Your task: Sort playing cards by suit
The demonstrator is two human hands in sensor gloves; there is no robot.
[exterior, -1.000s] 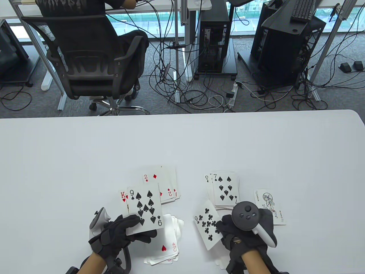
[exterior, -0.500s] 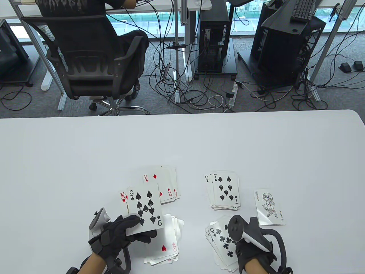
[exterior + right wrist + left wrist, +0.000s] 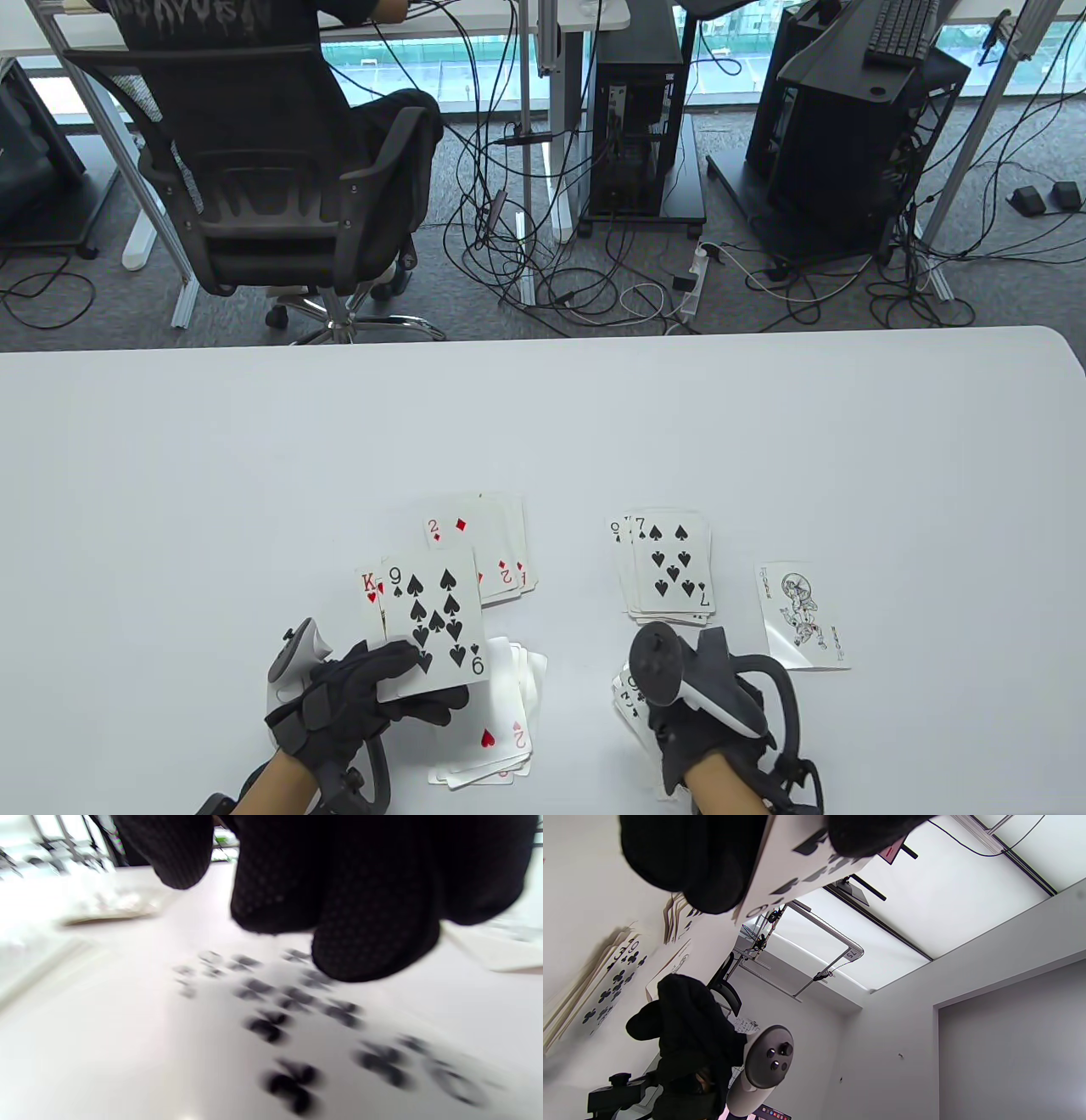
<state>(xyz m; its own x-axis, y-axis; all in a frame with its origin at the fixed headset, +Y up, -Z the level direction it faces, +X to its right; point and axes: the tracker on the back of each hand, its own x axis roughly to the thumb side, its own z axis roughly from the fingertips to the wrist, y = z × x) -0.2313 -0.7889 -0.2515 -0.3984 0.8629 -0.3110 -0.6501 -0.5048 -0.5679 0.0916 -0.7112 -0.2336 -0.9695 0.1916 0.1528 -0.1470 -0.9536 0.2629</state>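
Note:
My left hand (image 3: 424,679) grips a small fan of cards with the 9 of spades (image 3: 434,613) on top and a king of hearts (image 3: 368,586) behind it. In the left wrist view my fingers (image 3: 704,861) pinch the same cards. My right hand (image 3: 670,730) hovers over the club pile (image 3: 626,694) at the front right. In the right wrist view, its fingertips (image 3: 369,933) hang just above the blurred 9 of clubs (image 3: 297,1014), which lies flat. The club pile also shows in the left wrist view (image 3: 606,988).
On the white table (image 3: 543,424) lie a spade pile topped by the 7 of spades (image 3: 672,564), a diamond pile with the 2 of diamonds (image 3: 475,548), a heart pile with the 2 of hearts (image 3: 496,734) and a joker (image 3: 802,615).
My right hand carried the 9 of clubs down onto the club pile, let it go and shifted left over the pile. My left hand and its cards have stayed put.

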